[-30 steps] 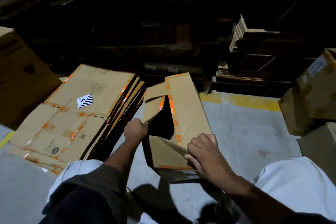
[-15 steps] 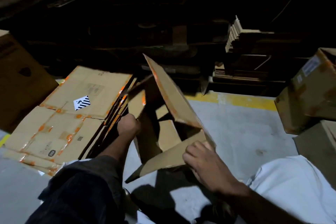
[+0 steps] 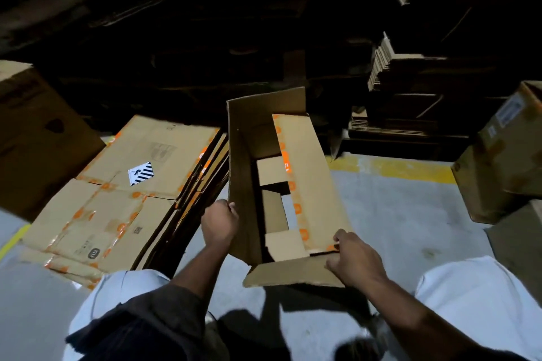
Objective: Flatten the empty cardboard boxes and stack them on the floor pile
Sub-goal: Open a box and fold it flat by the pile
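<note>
Grey concrete floor (image 3: 396, 214) with a yellow painted line (image 3: 390, 165) runs toward dark stacks of cardboard (image 3: 410, 73) at the back. On the left lies the pile of flattened boxes (image 3: 117, 199), its top sheet bearing a black-and-white striped diamond label (image 3: 141, 173) and orange tape; small print there is unreadable. Just beside the pile, an opened box (image 3: 311, 179) is held above the floor: the left hand (image 3: 220, 224) grips its left wall, the right hand (image 3: 353, 258) clasps its near right corner.

A grey concrete floor (image 3: 396, 214) carries a yellow painted line (image 3: 390, 165) along the far side. Beyond it, dim light leaves stacked cardboard sheets (image 3: 410, 82) mostly in darkness.
</note>
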Demonstrator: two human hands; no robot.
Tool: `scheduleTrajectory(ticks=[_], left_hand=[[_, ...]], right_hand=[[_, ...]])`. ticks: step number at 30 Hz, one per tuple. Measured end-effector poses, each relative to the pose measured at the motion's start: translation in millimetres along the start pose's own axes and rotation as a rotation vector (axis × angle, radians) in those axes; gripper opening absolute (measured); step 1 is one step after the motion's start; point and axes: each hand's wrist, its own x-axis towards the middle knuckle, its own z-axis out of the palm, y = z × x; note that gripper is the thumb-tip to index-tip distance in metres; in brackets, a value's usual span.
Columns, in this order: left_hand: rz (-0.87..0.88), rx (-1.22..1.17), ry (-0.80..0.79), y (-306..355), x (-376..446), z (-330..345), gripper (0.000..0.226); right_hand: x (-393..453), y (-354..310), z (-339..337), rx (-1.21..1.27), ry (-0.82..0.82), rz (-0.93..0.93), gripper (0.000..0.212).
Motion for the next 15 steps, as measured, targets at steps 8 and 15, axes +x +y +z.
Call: scheduleTrajectory(ticks=[8,15], left_hand=[[-0.07,-0.243,-0.172,3,-4,12,0.031],[-0.196,-0.361,-0.213,-21,1,17,0.031]], right_hand=[[25,23,26,-0.11,-0.162,0.212,0.12],[41,19,51,-0.066,-0.248,0.208,0.133]])
